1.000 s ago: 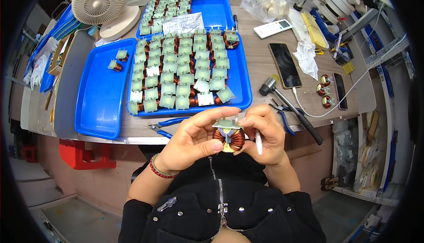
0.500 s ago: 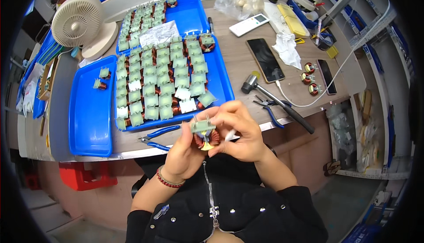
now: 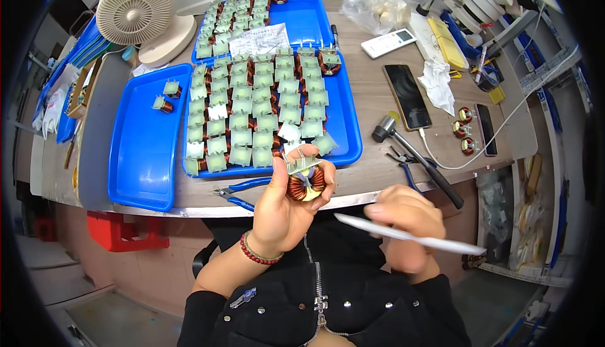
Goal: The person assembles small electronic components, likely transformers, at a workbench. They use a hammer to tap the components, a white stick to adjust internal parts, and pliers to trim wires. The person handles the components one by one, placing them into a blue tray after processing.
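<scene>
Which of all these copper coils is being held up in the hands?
The coil in the person's left hand, between thumb and fingers. The other coils lie in blue trays, except three on the bench beside a phone.

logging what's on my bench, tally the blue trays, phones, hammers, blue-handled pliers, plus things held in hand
Blue trays: 3
Phones: 2
Hammer: 1
Blue-handled pliers: 2
Held coil: 1
Held white stick: 1
Total: 10

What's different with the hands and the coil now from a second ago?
The right hand let go of the copper coil and moved right, keeping its white stick. The left hand now holds the coil alone. The blue trays stayed put.
</scene>
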Motion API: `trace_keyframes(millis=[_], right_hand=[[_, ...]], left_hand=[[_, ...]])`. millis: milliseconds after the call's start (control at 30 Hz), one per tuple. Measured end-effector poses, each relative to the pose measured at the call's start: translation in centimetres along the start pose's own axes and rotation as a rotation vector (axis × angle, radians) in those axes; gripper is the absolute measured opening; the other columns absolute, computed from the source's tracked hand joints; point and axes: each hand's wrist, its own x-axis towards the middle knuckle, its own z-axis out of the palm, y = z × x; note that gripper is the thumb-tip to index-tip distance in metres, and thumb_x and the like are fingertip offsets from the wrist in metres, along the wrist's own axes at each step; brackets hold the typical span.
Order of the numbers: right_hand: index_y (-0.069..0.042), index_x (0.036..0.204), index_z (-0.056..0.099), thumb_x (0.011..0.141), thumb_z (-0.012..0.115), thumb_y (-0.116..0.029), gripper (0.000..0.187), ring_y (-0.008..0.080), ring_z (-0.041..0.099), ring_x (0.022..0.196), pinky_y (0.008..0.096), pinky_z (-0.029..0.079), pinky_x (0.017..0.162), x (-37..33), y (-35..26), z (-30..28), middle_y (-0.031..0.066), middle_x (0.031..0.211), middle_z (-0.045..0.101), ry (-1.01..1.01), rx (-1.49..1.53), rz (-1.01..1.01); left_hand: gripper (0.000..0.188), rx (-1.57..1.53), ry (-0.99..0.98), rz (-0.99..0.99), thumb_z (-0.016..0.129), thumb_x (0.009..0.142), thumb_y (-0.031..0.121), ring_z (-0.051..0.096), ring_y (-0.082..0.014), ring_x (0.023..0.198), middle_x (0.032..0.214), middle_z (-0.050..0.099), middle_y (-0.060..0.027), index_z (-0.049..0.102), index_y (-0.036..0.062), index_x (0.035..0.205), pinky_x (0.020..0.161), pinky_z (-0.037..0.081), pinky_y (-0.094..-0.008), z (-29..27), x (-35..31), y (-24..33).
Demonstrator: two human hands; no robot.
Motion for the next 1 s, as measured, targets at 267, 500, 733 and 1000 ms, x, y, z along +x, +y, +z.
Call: trace_keyframes(millis=[267,500,733,1000], right_hand=[[0.001,0.086,0.055,0.072,0.069,-0.005,0.021,0.0278,0.061,0.068,0.0327,0.050,0.061,-0.4,1.6,3.1,0.0144,0.078,0.060,0.040,-0.069,-0.075],[0.000,0.087,0.049,0.073,0.068,-0.003,0.023,0.0279,0.060,0.064,0.0324,0.049,0.057,-0.5,1.8,3.8,0.0143,0.076,0.059,0.018,-0.169,-0.136],[0.001,0.082,0.048,0.072,0.069,-0.003,0.023,0.0290,0.057,0.061,0.0324,0.048,0.051,-0.6,1.9,4.5,0.0140,0.072,0.057,0.017,-0.216,-0.155],[0.000,0.081,0.047,0.076,0.066,-0.008,0.022,0.0287,0.058,0.059,0.0330,0.050,0.051,-1.0,2.4,5.1,0.0141,0.071,0.057,0.084,-0.270,-0.215]], left_hand=[[0.047,0.064,-0.025,0.048,0.022,0.093,0.047,0.047,-0.0152,0.078,0.094,0.048,-0.0109,0.036,0.0083,0.117,0.069,0.038,-0.0263,1.2,-0.1,-0.1],[0.046,0.076,0.004,0.058,0.023,0.094,0.046,0.046,-0.0137,0.078,0.094,0.048,-0.0108,0.036,0.0074,0.116,0.070,0.039,-0.0256,1.4,-0.5,-0.3],[0.043,0.226,0.008,0.154,0.027,0.095,0.042,0.043,-0.0117,0.079,0.095,0.047,-0.0111,0.034,0.0058,0.117,0.074,0.035,-0.0248,1.4,-1.1,-0.9],[0.044,0.149,0.038,0.143,0.024,0.095,0.043,0.045,-0.0135,0.077,0.091,0.048,-0.0115,0.035,0.0057,0.116,0.071,0.038,-0.0259,1.1,-0.9,-1.0]])
